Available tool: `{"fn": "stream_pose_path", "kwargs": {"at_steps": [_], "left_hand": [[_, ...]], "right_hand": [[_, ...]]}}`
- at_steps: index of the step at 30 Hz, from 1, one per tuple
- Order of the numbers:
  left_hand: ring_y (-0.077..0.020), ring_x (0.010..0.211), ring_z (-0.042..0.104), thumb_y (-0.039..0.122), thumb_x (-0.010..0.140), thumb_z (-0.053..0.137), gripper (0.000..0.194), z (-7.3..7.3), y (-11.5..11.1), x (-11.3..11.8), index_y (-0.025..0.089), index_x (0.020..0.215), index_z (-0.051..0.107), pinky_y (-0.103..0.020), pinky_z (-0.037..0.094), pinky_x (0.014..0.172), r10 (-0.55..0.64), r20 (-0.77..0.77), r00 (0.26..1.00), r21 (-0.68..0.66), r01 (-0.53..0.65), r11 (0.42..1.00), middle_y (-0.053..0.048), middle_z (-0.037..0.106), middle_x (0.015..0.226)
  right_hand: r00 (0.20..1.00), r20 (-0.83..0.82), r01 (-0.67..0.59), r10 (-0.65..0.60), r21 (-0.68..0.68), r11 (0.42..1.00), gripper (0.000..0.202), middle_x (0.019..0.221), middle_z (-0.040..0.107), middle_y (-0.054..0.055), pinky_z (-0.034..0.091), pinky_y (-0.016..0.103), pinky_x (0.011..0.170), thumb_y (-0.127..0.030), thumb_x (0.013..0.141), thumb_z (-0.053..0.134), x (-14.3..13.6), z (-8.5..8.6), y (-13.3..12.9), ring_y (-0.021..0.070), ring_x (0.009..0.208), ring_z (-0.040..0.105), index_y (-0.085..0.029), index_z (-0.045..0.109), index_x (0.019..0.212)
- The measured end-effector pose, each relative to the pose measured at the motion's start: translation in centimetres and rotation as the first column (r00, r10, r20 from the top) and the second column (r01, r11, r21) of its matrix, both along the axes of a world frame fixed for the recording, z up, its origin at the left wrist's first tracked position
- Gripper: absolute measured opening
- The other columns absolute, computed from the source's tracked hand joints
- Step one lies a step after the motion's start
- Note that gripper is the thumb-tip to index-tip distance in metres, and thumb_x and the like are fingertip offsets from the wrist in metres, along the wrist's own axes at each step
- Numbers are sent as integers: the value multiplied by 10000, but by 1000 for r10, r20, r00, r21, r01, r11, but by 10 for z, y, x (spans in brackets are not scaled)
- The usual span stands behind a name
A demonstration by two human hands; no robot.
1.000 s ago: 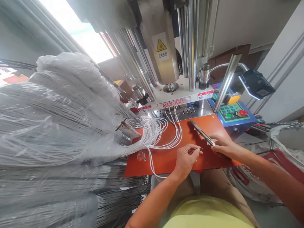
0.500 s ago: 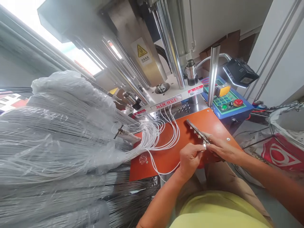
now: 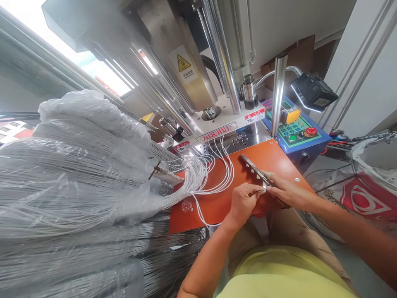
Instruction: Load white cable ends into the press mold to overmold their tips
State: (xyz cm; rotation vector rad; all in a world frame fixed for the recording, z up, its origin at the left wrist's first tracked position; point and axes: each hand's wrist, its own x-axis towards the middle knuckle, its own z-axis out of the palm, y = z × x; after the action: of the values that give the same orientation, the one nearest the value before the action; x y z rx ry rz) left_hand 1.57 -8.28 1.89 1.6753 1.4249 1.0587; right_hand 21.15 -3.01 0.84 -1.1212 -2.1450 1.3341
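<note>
My right hand (image 3: 281, 189) is closed around the near part of a narrow dark metal bar (image 3: 254, 168), which slants over the orange board. Small pale pieces (image 3: 252, 170) stick out in a row along the bar's left side. My left hand (image 3: 244, 202) is in a pinch, its fingertips meeting the bar beside my right thumb. A small bright end shows at those fingertips. A white cable (image 3: 200, 213) runs from the bundle towards my left hand and passes out of sight behind the wrist; its hold is partly hidden.
A press (image 3: 217, 131) with steel columns stands behind the orange board (image 3: 217, 211). White cables (image 3: 197, 178) loop from it to a large plastic-wrapped bundle (image 3: 77, 174) at left. At right are a blue control box (image 3: 302, 132), a black lamp (image 3: 314, 93) and a printed sack (image 3: 366, 194).
Both hands and the bar have shifted slightly left and up in view. The left fingertips stay at the bar, and the cable by the left wrist lies lower.
</note>
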Motion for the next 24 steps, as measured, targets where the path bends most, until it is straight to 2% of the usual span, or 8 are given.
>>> {"fn": "stream_pose_path", "kwargs": {"at_steps": [3,6,9,12,15,18,21,24], "left_hand": [[-185,911,698,224,879,660,201,11,0,-13,237,1043,776,-289,530,853,-121,77,990,-141,131,981,-44,773,1007],[-202,1032,651,309,933,597,276,20,1,-28,245,1167,730,-325,488,950,-163,58,985,-146,170,975,-57,735,1115],[-172,861,594,382,959,548,343,25,-2,-38,237,1243,677,-311,467,851,-38,1,999,-118,38,992,-39,677,912],[-119,645,459,425,1005,438,415,26,-11,-39,193,1336,532,-270,407,698,47,170,984,-191,-14,981,38,497,684],[-96,599,378,439,984,469,350,21,-18,-36,172,1208,459,-241,349,638,27,371,928,-212,56,976,74,406,648],[-77,564,339,439,931,538,281,15,-15,-40,188,1007,436,-219,309,594,41,466,884,-256,91,962,82,412,633],[-63,518,350,444,890,573,287,13,-7,-46,180,898,460,-211,277,532,97,460,883,-336,72,939,54,503,634],[-53,482,378,433,816,661,321,17,2,-47,157,914,529,-212,274,489,145,424,894,-391,37,920,14,605,695]], "right_hand": [[998,-56,-31,27,-77,997,683,1332,610,82,506,421,984,-545,883,587,-2,0,2,311,1191,575,-257,386,1468],[997,-67,35,-39,-54,998,729,1325,613,74,457,483,1052,-566,858,619,-6,-6,2,324,1239,547,-282,365,1479],[997,-55,49,-50,-32,998,666,1283,641,82,433,505,1075,-569,886,582,-7,-12,2,326,1236,554,-261,414,1452],[998,-60,33,-34,-9,999,659,1334,620,83,453,471,1064,-574,884,588,-4,-21,1,322,1227,569,-254,436,1439],[997,-63,47,-47,-2,999,641,1362,607,68,482,419,1036,-575,878,596,0,-38,3,316,1247,562,-277,455,1428],[997,-61,58,-58,11,998,636,1344,621,50,493,393,1014,-591,863,606,1,-51,6,316,1247,561,-294,475,1410],[998,-42,51,-52,-17,999,633,1335,626,37,484,379,1017,-600,877,585,-2,-46,5,296,1225,575,-303,455,1421],[999,-37,39,-40,-37,999,618,1344,621,44,470,380,1033,-602,892,564,-6,-33,2,292,1221,575,-280,464,1410]]}}
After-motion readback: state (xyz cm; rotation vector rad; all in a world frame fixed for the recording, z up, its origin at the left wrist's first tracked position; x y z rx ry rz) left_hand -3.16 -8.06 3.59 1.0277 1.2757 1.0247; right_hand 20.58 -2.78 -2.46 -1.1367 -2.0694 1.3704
